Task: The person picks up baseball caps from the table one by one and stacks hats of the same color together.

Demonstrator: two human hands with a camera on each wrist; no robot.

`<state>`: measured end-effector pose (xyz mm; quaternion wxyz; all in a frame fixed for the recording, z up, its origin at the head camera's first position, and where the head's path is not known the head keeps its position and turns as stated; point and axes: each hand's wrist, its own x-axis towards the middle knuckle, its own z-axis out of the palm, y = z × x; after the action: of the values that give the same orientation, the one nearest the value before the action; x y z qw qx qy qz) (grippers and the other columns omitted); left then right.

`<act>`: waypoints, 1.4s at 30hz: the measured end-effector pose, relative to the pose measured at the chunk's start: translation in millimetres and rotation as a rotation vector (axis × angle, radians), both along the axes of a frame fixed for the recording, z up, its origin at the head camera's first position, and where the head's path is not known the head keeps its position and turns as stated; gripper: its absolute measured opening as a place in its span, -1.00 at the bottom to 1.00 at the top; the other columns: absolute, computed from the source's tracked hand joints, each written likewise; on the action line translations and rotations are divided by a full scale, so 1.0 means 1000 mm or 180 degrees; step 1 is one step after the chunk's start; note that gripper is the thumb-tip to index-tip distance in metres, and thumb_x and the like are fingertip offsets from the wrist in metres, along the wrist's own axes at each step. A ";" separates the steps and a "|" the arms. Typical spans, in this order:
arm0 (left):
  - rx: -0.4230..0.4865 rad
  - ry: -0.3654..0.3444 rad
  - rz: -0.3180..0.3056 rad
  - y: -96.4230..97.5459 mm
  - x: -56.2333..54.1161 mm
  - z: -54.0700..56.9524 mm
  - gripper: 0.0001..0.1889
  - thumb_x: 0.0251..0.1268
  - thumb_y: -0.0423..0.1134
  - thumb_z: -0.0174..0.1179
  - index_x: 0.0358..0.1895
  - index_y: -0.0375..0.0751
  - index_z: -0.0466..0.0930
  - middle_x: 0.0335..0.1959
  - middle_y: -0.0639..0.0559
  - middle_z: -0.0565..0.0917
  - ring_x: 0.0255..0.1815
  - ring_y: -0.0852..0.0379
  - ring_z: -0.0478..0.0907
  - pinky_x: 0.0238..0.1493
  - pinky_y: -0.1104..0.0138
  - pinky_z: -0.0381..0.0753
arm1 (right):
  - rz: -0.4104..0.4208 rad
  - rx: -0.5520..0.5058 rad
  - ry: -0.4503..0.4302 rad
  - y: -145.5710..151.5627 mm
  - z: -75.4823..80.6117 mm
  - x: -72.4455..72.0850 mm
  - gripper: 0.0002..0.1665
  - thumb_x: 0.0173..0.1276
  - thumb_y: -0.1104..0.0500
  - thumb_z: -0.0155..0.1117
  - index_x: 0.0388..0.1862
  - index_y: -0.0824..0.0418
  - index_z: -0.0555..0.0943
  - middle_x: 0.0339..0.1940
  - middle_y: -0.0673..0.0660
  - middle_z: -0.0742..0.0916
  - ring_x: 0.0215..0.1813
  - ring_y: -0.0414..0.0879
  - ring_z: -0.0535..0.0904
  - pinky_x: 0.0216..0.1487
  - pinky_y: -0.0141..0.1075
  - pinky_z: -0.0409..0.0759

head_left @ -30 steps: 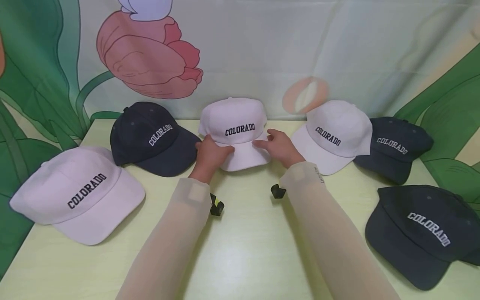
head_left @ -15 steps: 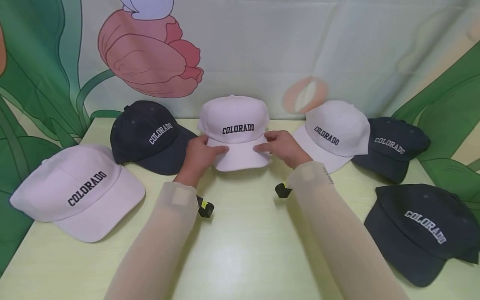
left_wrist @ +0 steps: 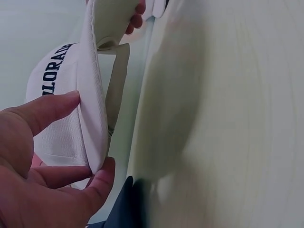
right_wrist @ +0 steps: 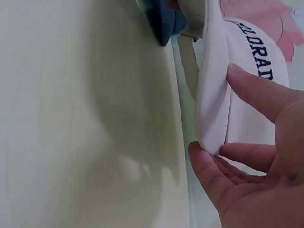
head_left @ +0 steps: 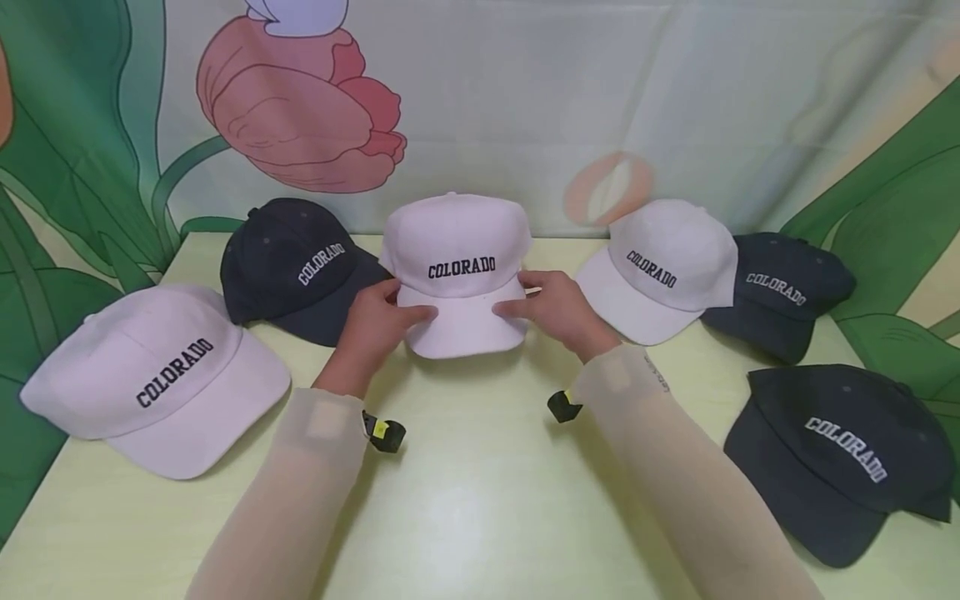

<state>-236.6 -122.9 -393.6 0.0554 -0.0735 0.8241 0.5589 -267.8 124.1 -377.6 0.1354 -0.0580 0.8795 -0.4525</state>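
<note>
Between my hands at the back middle is a white baseball cap (head_left: 465, 329) with dark COLORADO lettering, its brim toward me. My left hand (head_left: 375, 325) pinches one side of the brim, thumb on top and fingers beneath, as the left wrist view shows. On the opposite side, my right hand (head_left: 558, 308) grips the brim the same way; its thumb lies on top in the right wrist view. Both wrist views show the cap (left_wrist: 92, 109) raised off the table, its shadow falling on the surface. The cap's back is hidden.
A navy cap (head_left: 300, 267) and a white cap (head_left: 165, 375) lie on the left of the pale table (head_left: 450, 517). To the right are another white cap (head_left: 667, 258) and two navy caps (head_left: 780, 292). A printed curtain (head_left: 487, 100) hangs behind the table.
Both hands have drawn the white cap slightly toward me and to the left, and it looks larger now. The left hand has shifted left with it. The other caps stay where they lie.
</note>
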 end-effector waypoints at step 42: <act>-0.1123 0.0355 -0.0577 -0.034 0.104 0.011 -0.37 0.15 -0.18 0.35 0.32 -0.20 0.40 0.09 -0.27 0.62 -0.01 -0.19 0.66 -0.22 0.20 0.66 | 0.0101 0.0240 0.0197 -0.025 -0.013 0.100 -0.19 -0.05 -0.08 0.60 0.21 0.14 0.59 0.08 0.06 0.68 -0.11 -0.17 0.74 -0.17 -0.32 0.65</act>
<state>-132.7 -156.8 -382.2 0.0461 0.0234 0.9143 0.4018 -168.2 98.9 -390.8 0.1174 -0.0808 0.8987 -0.4148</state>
